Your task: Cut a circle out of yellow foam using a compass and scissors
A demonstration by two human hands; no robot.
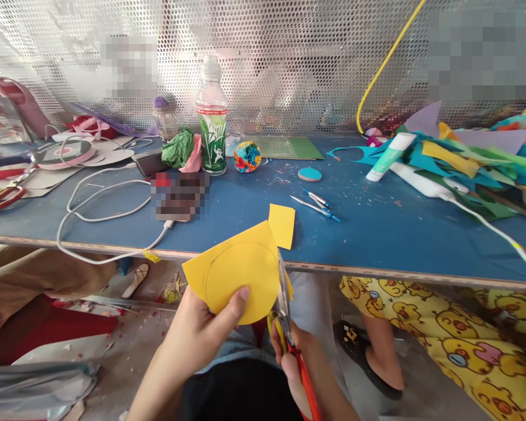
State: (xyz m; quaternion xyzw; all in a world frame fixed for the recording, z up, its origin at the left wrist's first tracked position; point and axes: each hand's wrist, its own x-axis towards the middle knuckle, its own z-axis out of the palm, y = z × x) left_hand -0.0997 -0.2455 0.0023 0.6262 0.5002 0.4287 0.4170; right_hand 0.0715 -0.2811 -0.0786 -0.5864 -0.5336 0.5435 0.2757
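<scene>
A yellow sheet of craft foam with a pencilled circle on it (241, 275) is held up in front of the near edge of the blue tabletop (377, 228), below the level of its surface. The left hand (201, 330) pinches the sheet's lower edge, thumb pressed flat on the front face and fingers behind. Along the sheet's right side runs a pair of red-handled scissors (289, 327), blades pointing up and set against the drawn line; the right hand (296, 356) is closed around the handles. A small yellow square offcut (282, 225) lies on the tabletop just above the sheet.

Farther back on the tabletop stand a clear plastic bottle with a green label (212, 123) and, beside it, a multicoloured ball of paper flowers (247, 156). A blue-tipped metal compass (318, 204) lies near a small teal disc (310, 174). A white cable (105, 216) loops across the left part. At right, a heap of coloured foam scraps (469, 158) surrounds a white glue tube (388, 155). Under the tabletop at right, another person's legs in yellow duck-print trousers (442, 333) show.
</scene>
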